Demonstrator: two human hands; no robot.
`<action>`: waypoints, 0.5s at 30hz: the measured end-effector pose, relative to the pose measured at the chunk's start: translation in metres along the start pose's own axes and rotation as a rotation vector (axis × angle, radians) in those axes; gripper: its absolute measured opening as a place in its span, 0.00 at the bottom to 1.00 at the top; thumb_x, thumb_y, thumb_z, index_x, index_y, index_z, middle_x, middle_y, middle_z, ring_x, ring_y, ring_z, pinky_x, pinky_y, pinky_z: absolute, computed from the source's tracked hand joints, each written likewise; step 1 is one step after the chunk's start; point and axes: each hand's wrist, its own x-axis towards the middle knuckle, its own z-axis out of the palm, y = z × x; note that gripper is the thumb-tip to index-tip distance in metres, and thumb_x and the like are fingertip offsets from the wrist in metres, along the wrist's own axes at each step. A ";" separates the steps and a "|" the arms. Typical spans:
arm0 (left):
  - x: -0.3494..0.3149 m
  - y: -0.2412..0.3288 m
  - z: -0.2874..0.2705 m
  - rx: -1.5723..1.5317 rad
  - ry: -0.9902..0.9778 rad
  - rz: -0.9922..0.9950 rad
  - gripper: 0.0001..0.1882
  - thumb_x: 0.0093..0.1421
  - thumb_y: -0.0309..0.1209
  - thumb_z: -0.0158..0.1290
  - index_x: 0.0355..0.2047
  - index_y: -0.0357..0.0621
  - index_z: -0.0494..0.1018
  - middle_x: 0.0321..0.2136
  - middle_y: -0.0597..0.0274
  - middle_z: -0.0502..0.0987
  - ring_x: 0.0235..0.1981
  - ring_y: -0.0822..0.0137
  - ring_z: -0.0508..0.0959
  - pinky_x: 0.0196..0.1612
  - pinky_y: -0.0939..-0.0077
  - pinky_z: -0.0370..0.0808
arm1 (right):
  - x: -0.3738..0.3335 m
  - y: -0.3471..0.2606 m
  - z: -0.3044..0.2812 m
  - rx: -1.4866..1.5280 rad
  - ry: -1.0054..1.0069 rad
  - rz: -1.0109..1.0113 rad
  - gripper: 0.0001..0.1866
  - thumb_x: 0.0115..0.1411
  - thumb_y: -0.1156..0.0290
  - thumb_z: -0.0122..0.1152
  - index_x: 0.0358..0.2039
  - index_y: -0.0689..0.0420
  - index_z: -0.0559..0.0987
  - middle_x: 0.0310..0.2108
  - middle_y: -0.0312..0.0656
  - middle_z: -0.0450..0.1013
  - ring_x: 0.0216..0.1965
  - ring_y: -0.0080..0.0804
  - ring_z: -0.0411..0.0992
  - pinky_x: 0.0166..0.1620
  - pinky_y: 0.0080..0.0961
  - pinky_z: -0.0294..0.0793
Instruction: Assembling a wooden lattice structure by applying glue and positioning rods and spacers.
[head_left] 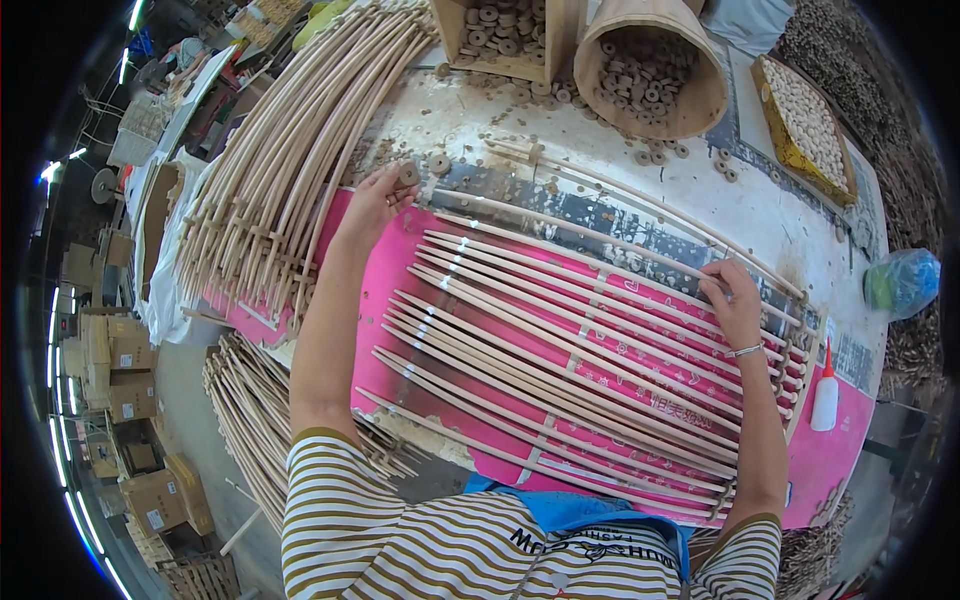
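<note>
My left hand [380,205] pinches a round wooden disc with a center hole [408,174], close to the left tip of a long thin wooden rod [560,218]. Farther right, my right hand [735,300] has its fingers closed round that same rod. Several more wooden rods [560,330] lie side by side on a pink sheet [390,270] below my hands. Wooden discs [795,360] sit on their right ends. Beyond my hands lies one more rod [640,198], with a disc near its left end.
A large bundle of rods with discs [290,150] is piled at the left. At the back stand a wooden box [560,50] and a tipped round tub [705,90] of discs. A yellow tray [800,165] holds small pale pieces. A white glue bottle with red tip [825,400] stands right.
</note>
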 end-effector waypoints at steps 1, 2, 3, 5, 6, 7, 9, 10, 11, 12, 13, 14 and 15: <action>-0.005 0.002 0.005 0.004 -0.006 0.007 0.18 0.76 0.41 0.52 0.55 0.41 0.77 0.41 0.62 0.83 0.37 0.72 0.83 0.41 0.78 0.83 | -0.001 -0.005 -0.003 0.073 0.021 0.051 0.07 0.60 0.75 0.68 0.39 0.59 0.83 0.32 0.41 0.74 0.34 0.37 0.76 0.39 0.29 0.74; -0.009 0.003 0.009 0.008 -0.013 0.014 0.18 0.76 0.40 0.52 0.57 0.41 0.77 0.41 0.62 0.83 0.38 0.72 0.82 0.42 0.78 0.83 | -0.001 -0.008 -0.005 0.033 0.031 -0.016 0.07 0.62 0.75 0.67 0.40 0.60 0.83 0.32 0.41 0.74 0.32 0.33 0.76 0.36 0.26 0.74; -0.012 0.001 0.010 0.007 -0.016 0.014 0.18 0.76 0.40 0.52 0.57 0.41 0.77 0.41 0.62 0.83 0.38 0.72 0.82 0.42 0.78 0.83 | -0.001 -0.013 -0.005 0.030 0.032 -0.016 0.07 0.62 0.75 0.67 0.40 0.60 0.83 0.32 0.41 0.74 0.32 0.33 0.76 0.36 0.26 0.74; -0.017 0.001 0.013 -0.016 -0.033 0.033 0.18 0.76 0.38 0.52 0.59 0.42 0.77 0.42 0.61 0.83 0.40 0.72 0.82 0.43 0.78 0.82 | 0.000 -0.024 -0.005 0.046 0.048 -0.010 0.07 0.62 0.75 0.67 0.41 0.60 0.83 0.31 0.41 0.73 0.32 0.33 0.75 0.37 0.27 0.73; -0.017 0.001 0.015 -0.016 -0.033 0.035 0.18 0.76 0.38 0.52 0.59 0.42 0.77 0.42 0.61 0.83 0.40 0.72 0.82 0.43 0.78 0.82 | 0.000 -0.023 -0.005 0.046 0.049 -0.012 0.07 0.62 0.75 0.67 0.41 0.60 0.83 0.31 0.41 0.73 0.32 0.33 0.75 0.37 0.27 0.73; -0.018 0.002 0.018 -0.024 -0.047 0.035 0.18 0.76 0.38 0.52 0.59 0.42 0.77 0.42 0.61 0.82 0.40 0.72 0.82 0.43 0.78 0.82 | -0.001 -0.022 -0.005 0.046 0.057 -0.010 0.07 0.63 0.75 0.67 0.41 0.59 0.83 0.31 0.41 0.73 0.32 0.33 0.75 0.36 0.27 0.73; -0.020 0.004 0.023 -0.031 -0.062 0.035 0.18 0.76 0.37 0.52 0.60 0.42 0.77 0.42 0.61 0.82 0.40 0.72 0.82 0.43 0.78 0.82 | -0.003 -0.020 -0.004 0.046 0.065 -0.008 0.07 0.63 0.75 0.67 0.41 0.59 0.83 0.31 0.41 0.73 0.32 0.33 0.74 0.36 0.27 0.72; -0.021 0.005 0.025 -0.027 -0.061 0.036 0.18 0.76 0.37 0.53 0.59 0.42 0.77 0.42 0.61 0.82 0.39 0.72 0.82 0.43 0.78 0.82 | -0.003 -0.020 -0.004 0.045 0.061 -0.009 0.07 0.63 0.75 0.67 0.41 0.59 0.83 0.31 0.41 0.73 0.31 0.33 0.74 0.36 0.27 0.72; -0.022 0.005 0.026 -0.024 -0.060 0.037 0.17 0.76 0.37 0.53 0.59 0.43 0.77 0.42 0.61 0.82 0.39 0.72 0.82 0.43 0.78 0.82 | -0.003 -0.020 -0.004 0.043 0.058 -0.011 0.07 0.63 0.75 0.67 0.41 0.59 0.83 0.31 0.41 0.72 0.31 0.33 0.74 0.35 0.27 0.71; -0.022 0.004 0.026 -0.023 -0.060 0.037 0.17 0.76 0.37 0.53 0.59 0.43 0.77 0.42 0.61 0.82 0.39 0.72 0.82 0.43 0.78 0.82 | -0.004 -0.020 -0.004 0.044 0.058 -0.010 0.07 0.63 0.75 0.67 0.41 0.59 0.83 0.31 0.41 0.72 0.31 0.33 0.74 0.35 0.27 0.71; -0.023 0.003 0.027 -0.031 -0.051 0.040 0.17 0.75 0.37 0.53 0.59 0.43 0.77 0.42 0.61 0.82 0.39 0.72 0.82 0.42 0.78 0.83 | -0.004 -0.019 -0.002 0.027 0.061 -0.025 0.07 0.63 0.75 0.67 0.41 0.59 0.83 0.31 0.41 0.72 0.31 0.34 0.74 0.36 0.27 0.72; -0.023 0.003 0.027 -0.039 -0.042 0.042 0.17 0.75 0.37 0.54 0.59 0.43 0.77 0.41 0.62 0.82 0.38 0.72 0.82 0.42 0.79 0.83 | -0.003 -0.019 -0.002 0.010 0.064 -0.039 0.07 0.62 0.75 0.67 0.41 0.59 0.83 0.30 0.41 0.72 0.31 0.34 0.74 0.36 0.27 0.72; -0.023 0.003 0.027 -0.037 -0.041 0.042 0.17 0.75 0.37 0.54 0.59 0.43 0.77 0.41 0.62 0.82 0.38 0.72 0.82 0.42 0.79 0.83 | -0.004 -0.020 -0.002 0.011 0.065 -0.039 0.07 0.62 0.75 0.67 0.41 0.59 0.83 0.30 0.41 0.72 0.31 0.34 0.74 0.36 0.27 0.72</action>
